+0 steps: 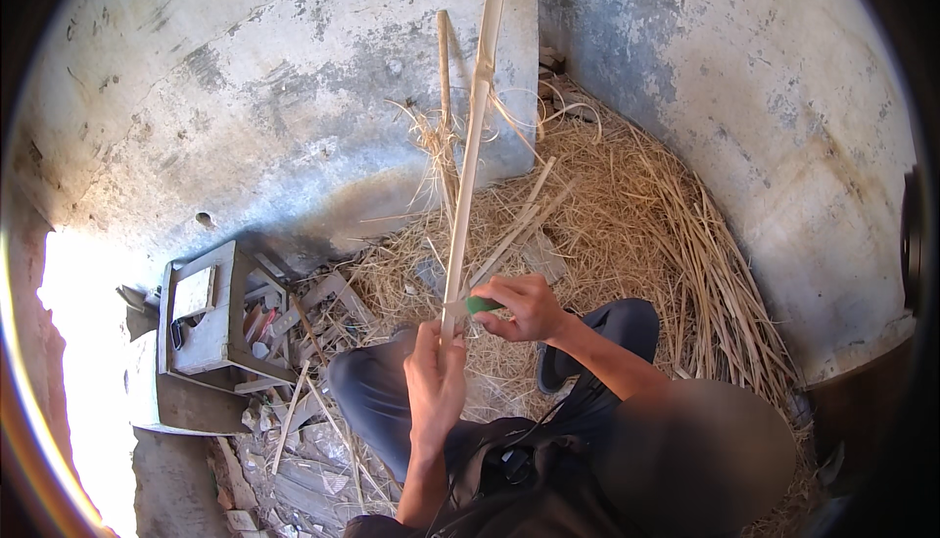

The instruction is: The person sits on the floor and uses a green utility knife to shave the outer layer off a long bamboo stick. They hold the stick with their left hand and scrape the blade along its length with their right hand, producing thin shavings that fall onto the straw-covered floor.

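- Our left hand [436, 376] is closed around the lower end of a long pale bamboo strip [472, 146], gripping it from below and holding it nearly upright in front of us.
- Our right hand [524, 308] pinches a small green-handled tool [481, 304], probably a knife, its blade pressed against the strip just above the left hand.
- We judge the step in hand to be splitting or shaving the strip at its base; the next move calls for a firm left grip and steady pressure along the grain, with the edge kept clear of our left fingers.
- The strip is thin, straight and light tan, with a node showing higher up, and it runs beyond the top of the view.
- Left of us sits a grey wooden box [211, 318] of oddments; bamboo shavings [636, 215] cover the floor to the right, beneath the concrete wall [764, 97].
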Available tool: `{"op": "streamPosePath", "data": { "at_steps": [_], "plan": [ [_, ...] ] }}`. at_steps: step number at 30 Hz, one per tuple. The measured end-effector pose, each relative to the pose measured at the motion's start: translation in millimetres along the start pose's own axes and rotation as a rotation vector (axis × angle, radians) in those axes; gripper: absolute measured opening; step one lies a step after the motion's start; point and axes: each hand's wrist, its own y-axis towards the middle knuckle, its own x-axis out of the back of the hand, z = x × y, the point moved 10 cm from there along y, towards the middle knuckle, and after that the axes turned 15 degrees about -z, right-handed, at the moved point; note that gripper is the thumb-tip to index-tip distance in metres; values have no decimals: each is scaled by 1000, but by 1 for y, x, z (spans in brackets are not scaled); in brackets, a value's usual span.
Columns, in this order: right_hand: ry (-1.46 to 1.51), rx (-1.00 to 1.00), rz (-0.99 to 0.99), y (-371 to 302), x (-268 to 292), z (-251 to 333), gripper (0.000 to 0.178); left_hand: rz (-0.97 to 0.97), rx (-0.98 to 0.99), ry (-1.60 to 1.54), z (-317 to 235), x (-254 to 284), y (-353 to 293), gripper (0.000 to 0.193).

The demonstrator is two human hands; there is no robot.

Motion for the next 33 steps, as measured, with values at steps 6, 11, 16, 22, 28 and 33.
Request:
{"op": "streamPosePath", "data": {
  "at_steps": [6, 11, 16, 22, 28, 33],
  "plan": [
    [9, -147, -142, 0, 10, -22, 28, 25, 117, -79, 23, -2, -2, 15],
    [565, -792, -138, -14, 3, -69, 26, 70, 159, -114, 32, -10, -3, 16],
    [568, -876, -58, -27, -18, -74, 23, 143, 85, 16, 30, -29, -5, 19],
    [465, -949, -289, -21, 17, -98, 22, 237, 160, 198, 49, -20, -27, 27],
    [370, -678, -215, -10, 23, -75, 43, 189, 194, 94, 46, -14, -31, 33],
    [63, -184, -74, 0, 10, -21, 39, 108, 298, -192, 41, -17, -20, 25]
  ]
}}
